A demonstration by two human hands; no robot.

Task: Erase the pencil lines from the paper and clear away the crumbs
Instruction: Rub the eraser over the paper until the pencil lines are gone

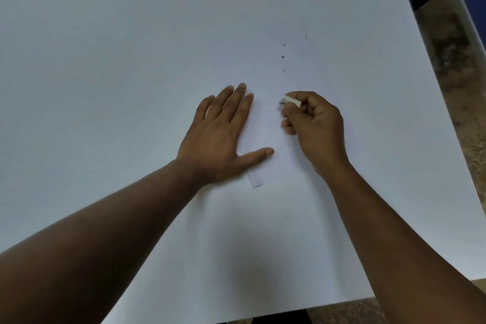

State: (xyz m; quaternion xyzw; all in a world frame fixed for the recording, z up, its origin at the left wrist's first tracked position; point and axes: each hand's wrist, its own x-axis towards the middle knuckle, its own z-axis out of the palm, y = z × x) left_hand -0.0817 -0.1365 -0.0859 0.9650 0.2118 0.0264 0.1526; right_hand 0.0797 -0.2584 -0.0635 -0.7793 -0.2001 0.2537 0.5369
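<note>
- My right hand has its fingers curled around a small white eraser, pinching it with the tip touching the paper.
- My left hand lies flat with fingers spread and relaxed, pressing the paper's left side onto the table.
- To do this step well, I judge short strokes with light pressure are best, rubbing away from the holding hand so the sheet does not crease.
- The paper is small and white, near the table's middle, between my hands, and faint wavy pencil lines remain beside my right hand.
- Dark crumbs lie scattered on the table beyond the paper.
</note>
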